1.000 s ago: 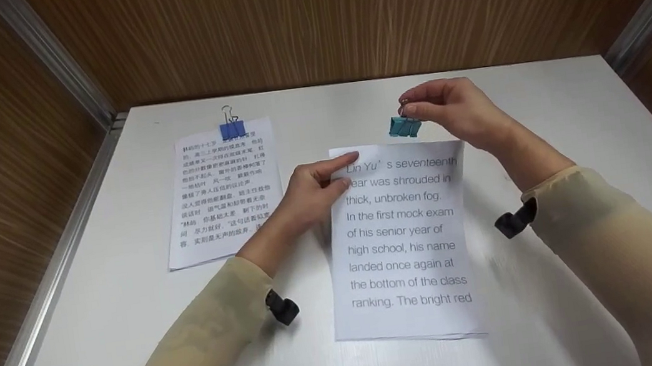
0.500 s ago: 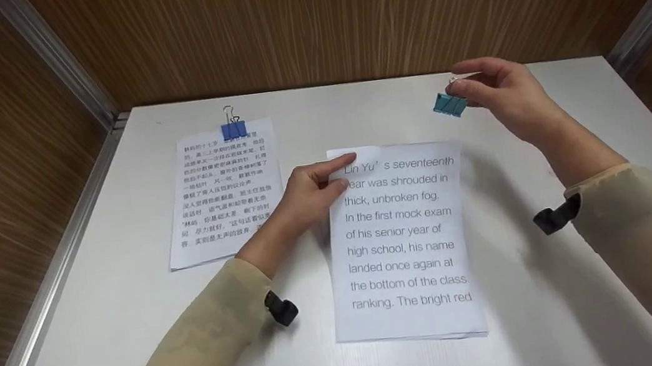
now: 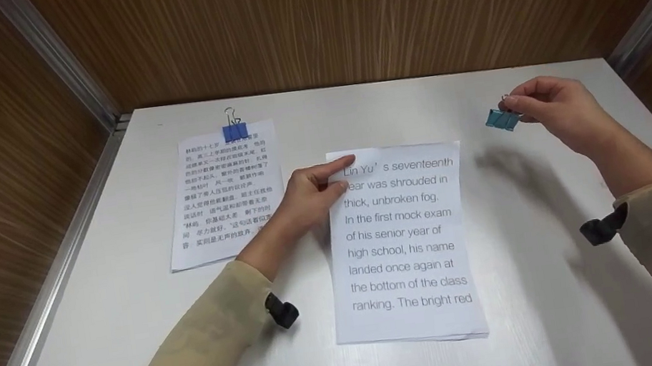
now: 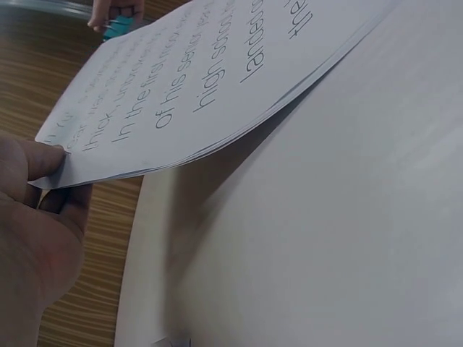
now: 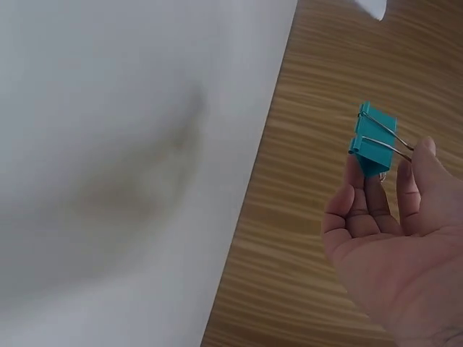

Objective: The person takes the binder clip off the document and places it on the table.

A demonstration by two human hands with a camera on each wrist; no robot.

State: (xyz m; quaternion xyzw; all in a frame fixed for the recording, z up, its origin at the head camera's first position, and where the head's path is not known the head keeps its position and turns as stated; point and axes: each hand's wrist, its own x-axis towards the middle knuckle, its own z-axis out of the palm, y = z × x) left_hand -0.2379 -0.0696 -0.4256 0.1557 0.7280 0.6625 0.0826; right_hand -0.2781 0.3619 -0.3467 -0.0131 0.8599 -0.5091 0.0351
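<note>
My left hand (image 3: 306,197) pinches the upper left corner of a stack of white sheets (image 3: 410,323) printed in English. In the left wrist view the thumb lies on top of the sheets (image 4: 217,43), with fingers beneath, and that end is lifted off the table. Off to the right, my right hand (image 3: 566,113) holds a teal binder clip (image 3: 502,120) above the table, apart from the paper. Seen from the right wrist, thumb and fingers pinch the wire handles of the binder clip (image 5: 376,141), whose mouth points away from the palm.
Left of my left hand lies a second stack of sheets (image 3: 226,190) with Chinese print, partly covered by that arm. A blue binder clip (image 3: 235,132) grips its top edge. Wood-grain panels (image 3: 342,17) enclose the white table (image 3: 101,338) at the back and sides.
My right hand has carried the teal binder clip rightward, away from the top of the English sheets, first rising and then dropping a little. The left hand keeps its hold on the corner.
</note>
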